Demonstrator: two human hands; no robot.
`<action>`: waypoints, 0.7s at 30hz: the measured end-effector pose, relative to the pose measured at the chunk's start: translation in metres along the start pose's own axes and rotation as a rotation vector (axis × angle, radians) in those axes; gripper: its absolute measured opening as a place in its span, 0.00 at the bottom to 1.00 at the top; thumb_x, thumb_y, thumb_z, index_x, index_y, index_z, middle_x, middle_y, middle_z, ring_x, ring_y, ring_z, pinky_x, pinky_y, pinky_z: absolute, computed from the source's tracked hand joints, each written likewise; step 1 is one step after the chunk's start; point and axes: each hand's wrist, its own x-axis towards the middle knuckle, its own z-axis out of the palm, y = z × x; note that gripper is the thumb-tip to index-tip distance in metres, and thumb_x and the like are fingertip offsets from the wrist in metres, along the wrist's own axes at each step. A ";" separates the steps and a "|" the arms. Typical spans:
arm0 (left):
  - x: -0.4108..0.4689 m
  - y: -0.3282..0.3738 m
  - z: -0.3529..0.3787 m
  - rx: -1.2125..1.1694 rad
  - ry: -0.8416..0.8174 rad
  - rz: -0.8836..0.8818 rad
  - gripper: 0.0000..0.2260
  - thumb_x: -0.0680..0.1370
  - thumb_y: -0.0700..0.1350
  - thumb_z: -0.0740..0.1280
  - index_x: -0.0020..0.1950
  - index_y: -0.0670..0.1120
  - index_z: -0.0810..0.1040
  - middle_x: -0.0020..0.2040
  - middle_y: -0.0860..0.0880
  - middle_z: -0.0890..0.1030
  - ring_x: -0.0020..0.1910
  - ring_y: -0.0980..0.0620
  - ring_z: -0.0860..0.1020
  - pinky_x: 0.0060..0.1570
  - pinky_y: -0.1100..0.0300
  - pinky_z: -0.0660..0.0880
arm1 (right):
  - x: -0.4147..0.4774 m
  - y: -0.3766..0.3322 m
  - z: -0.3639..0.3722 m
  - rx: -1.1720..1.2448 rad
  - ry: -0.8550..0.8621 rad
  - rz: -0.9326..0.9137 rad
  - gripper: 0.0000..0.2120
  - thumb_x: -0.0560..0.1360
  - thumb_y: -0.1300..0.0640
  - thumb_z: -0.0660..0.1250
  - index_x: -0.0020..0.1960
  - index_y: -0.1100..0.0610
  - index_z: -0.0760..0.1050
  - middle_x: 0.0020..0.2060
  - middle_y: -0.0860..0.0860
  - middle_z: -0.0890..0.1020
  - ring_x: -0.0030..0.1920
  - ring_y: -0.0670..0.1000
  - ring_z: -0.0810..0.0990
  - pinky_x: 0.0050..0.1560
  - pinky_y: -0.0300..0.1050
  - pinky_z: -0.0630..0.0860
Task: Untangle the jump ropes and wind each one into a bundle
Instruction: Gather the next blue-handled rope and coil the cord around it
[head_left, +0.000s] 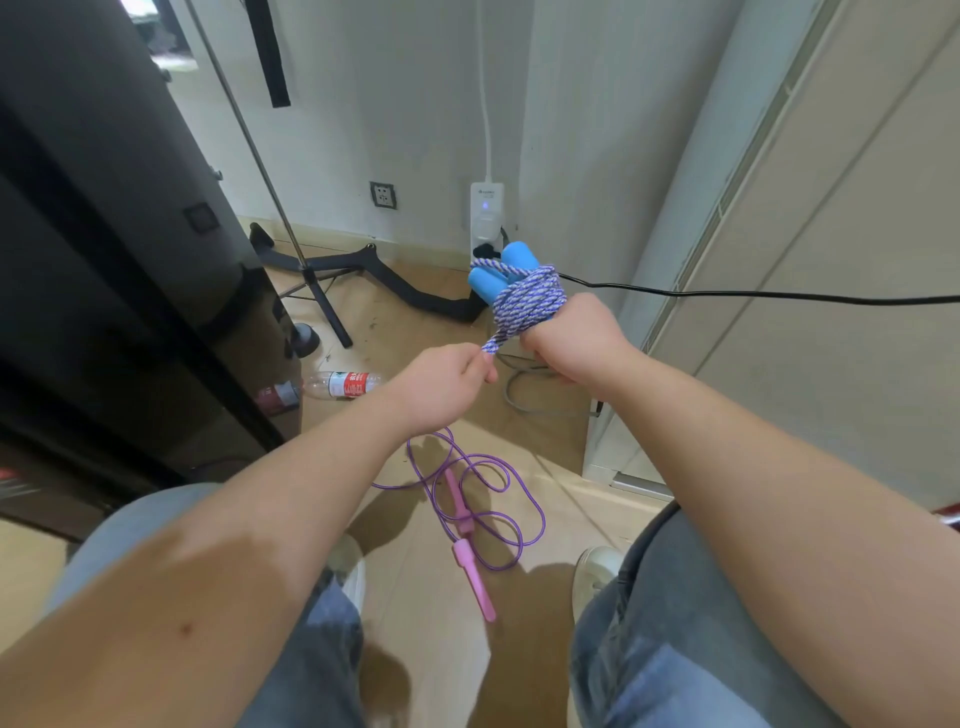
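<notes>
My right hand (571, 338) gripped the blue-handled rope bundle (527, 301), long axis pointing up-left; its loose tail (492, 342) slanted down-left into my left hand (441, 384), fingers (480, 364) pinching it. The pink rope (483, 499) lay unwound on the floor (524, 441)

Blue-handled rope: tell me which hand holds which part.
The right hand grips the blue-handled rope by the lower end of its wound bundle; the left hand pinches its loose end.

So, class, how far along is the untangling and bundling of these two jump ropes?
Untangling looks done: the ropes are separate. In hand: the blue-handled rope is nearly all wound, gripped by the right hand, the left hand pinching its loose end. Left: the purple rope, loose on the floor.
</notes>
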 end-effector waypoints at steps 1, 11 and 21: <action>0.000 0.001 0.000 0.026 0.002 -0.007 0.15 0.85 0.50 0.52 0.47 0.51 0.76 0.35 0.53 0.73 0.36 0.51 0.73 0.35 0.60 0.67 | 0.002 0.001 -0.001 -0.064 0.029 0.000 0.05 0.68 0.55 0.67 0.36 0.57 0.77 0.27 0.51 0.77 0.25 0.53 0.73 0.26 0.42 0.75; -0.009 0.003 -0.004 0.149 -0.142 0.038 0.16 0.85 0.51 0.52 0.41 0.53 0.73 0.34 0.52 0.74 0.36 0.49 0.73 0.35 0.61 0.68 | 0.017 0.025 -0.001 -0.410 0.119 0.015 0.12 0.72 0.48 0.70 0.47 0.55 0.71 0.40 0.54 0.75 0.43 0.60 0.76 0.43 0.44 0.71; -0.016 0.001 -0.013 0.294 -0.136 0.126 0.16 0.84 0.52 0.55 0.46 0.48 0.79 0.35 0.53 0.75 0.38 0.54 0.73 0.36 0.58 0.66 | 0.023 0.037 0.016 -0.778 0.037 -0.109 0.18 0.73 0.53 0.69 0.59 0.56 0.70 0.49 0.56 0.76 0.52 0.61 0.78 0.45 0.49 0.72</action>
